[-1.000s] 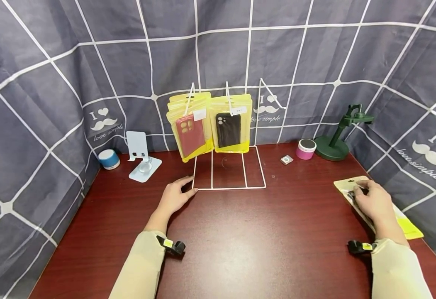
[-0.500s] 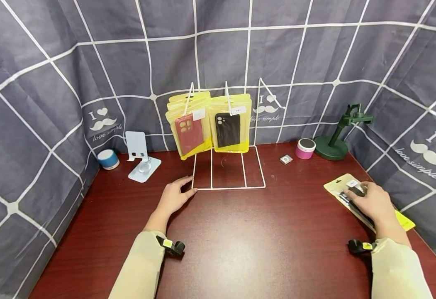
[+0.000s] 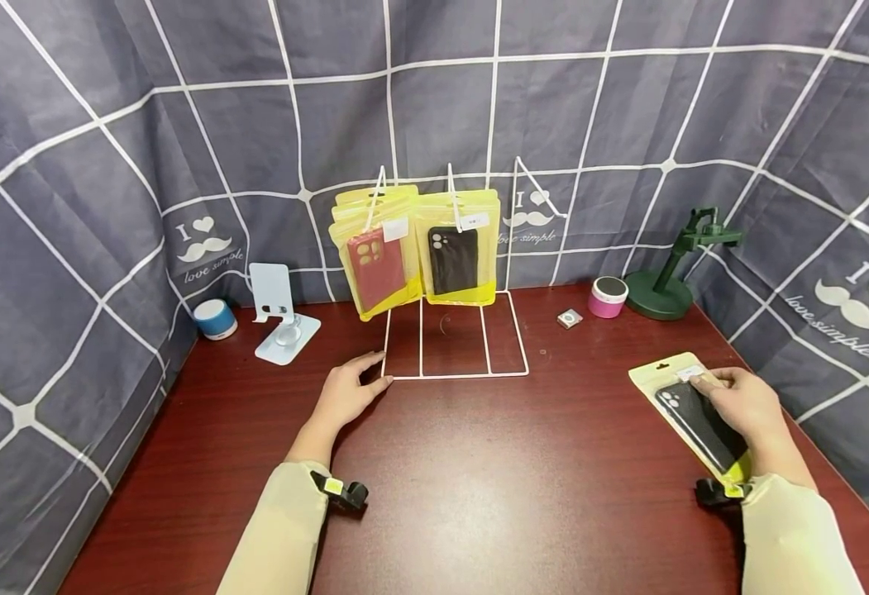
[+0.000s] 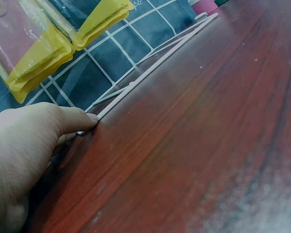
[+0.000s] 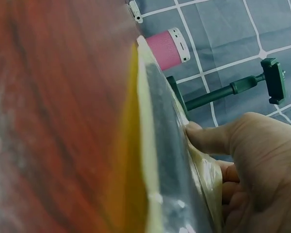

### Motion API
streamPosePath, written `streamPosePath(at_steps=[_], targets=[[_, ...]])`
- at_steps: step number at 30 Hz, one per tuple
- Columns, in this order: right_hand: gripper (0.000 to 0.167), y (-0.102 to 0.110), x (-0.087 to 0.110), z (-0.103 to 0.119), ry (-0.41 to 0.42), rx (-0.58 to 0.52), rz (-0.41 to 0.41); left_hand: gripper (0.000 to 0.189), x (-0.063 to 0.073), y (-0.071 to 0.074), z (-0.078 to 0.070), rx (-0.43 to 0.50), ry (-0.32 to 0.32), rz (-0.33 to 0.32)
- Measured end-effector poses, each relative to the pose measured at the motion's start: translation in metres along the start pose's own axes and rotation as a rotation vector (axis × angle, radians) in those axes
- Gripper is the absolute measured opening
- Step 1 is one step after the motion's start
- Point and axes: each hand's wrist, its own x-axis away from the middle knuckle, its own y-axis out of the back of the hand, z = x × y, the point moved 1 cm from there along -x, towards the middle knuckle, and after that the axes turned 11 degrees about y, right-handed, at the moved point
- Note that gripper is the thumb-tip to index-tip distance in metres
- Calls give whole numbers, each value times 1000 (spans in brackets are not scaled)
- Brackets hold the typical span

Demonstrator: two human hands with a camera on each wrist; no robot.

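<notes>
My left hand holds the front left corner of a white wire display rack, thumb at the front wire and fingertips at the side wire. The thumb shows at that corner in the left wrist view. At the right, my right hand pinches a yellow-edged clear pouch with a black phone case inside. The pouch is tilted, its hang hole at the far end. Similar pouches hang from the rack's left and middle hooks, a red phone case and a black one in front.
The rack's right hook carries nothing. A blue speaker and a light blue phone stand stand left. A small square gadget, a pink speaker and a green phone stand stand right, before the grey curtain.
My right hand has lifted the pouch and turned it, its hole end swinging left and its face with the black case coming into view. The left hand has stayed at the rack corner.
</notes>
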Motion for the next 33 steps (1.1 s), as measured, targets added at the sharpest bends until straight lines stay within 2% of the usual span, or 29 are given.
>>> streamPosePath(at_steps=[7,11,14,19,22,24,26,31,33], targets=[[47,3,3,4,-4,-31,-40,53,0,1,-2,-1,0,-2],[49,6,3,11,-55,-174,-64,53,0,2,-4,8,-1,-5],[41,8,2,20,-119,-419,-40,53,0,3,-4,9,-2,-4],[11,11,-2,44,-176,-892,-19,54,0,1,1,12,6,-2],[3,10,-7,73,-119,-1066,-41,54,1,-2,3,18,10,-1],[5,9,-11,102,-65,-1099,-51,54,1,-2,3,22,9,1],[7,8,-15,134,22,-1080,-46,54,1,-2,3,18,8,2],[19,7,-26,222,263,-940,-48,55,1,-1,2,10,8,3],[21,5,-32,254,338,-967,-41,54,0,-1,1,7,5,1]])
